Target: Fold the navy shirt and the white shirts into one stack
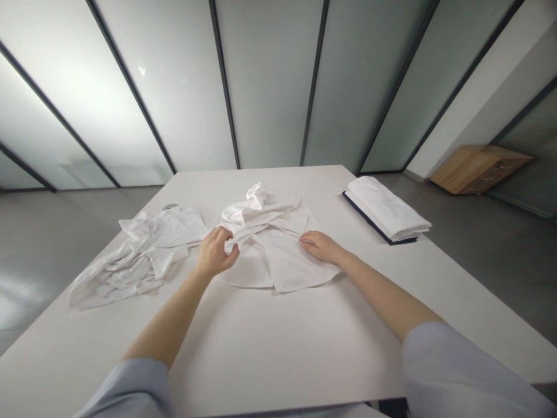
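Down on the white table (270,354), closest to me, I see two pale blue sleeves (456,371) and two bare arms reaching out. The hands are apart, with a white shirt (278,261) between them. The left hand (214,251) pinches a fold of the shirt between its fingers and thumb. The right hand (319,246) lies open, with its fingertips (304,241) touching the shirt. The shirt sits in the middle of the table, bunched up at the far end and flatter at the near end. Just to its left lies a second white shirt (134,261), all crumpled. A small gray thing (170,206) peeks out behind that one, but it is too small to tell what it is. To the right, a neat stack of folded white cloth (385,209) sits on a dark board (363,217). Past the table I see a gray floor (500,261), a wood cabinet (478,168) and tall frosted glass walls (270,87).
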Demonstrator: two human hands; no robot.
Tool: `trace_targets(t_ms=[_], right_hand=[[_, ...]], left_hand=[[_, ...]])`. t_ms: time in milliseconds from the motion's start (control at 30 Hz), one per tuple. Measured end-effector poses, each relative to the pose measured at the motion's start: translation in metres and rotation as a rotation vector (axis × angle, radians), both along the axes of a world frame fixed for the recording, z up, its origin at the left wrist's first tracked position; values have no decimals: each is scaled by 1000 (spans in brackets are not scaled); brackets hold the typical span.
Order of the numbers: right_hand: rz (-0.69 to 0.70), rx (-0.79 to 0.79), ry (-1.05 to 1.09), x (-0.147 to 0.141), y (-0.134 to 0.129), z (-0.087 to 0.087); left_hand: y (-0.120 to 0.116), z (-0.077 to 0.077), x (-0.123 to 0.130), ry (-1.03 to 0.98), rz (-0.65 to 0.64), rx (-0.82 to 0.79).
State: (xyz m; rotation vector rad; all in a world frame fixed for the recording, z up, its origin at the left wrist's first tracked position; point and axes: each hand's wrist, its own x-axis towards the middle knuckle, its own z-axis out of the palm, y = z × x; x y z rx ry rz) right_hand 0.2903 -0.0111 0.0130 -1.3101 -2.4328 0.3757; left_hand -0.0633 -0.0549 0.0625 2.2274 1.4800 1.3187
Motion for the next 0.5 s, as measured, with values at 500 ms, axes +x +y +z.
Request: trace_targets(t_ms=[500], right_hand=[[-442, -142, -402, -30, 17, -13]], left_hand=[[20, -60, 40, 743, 295, -511]])
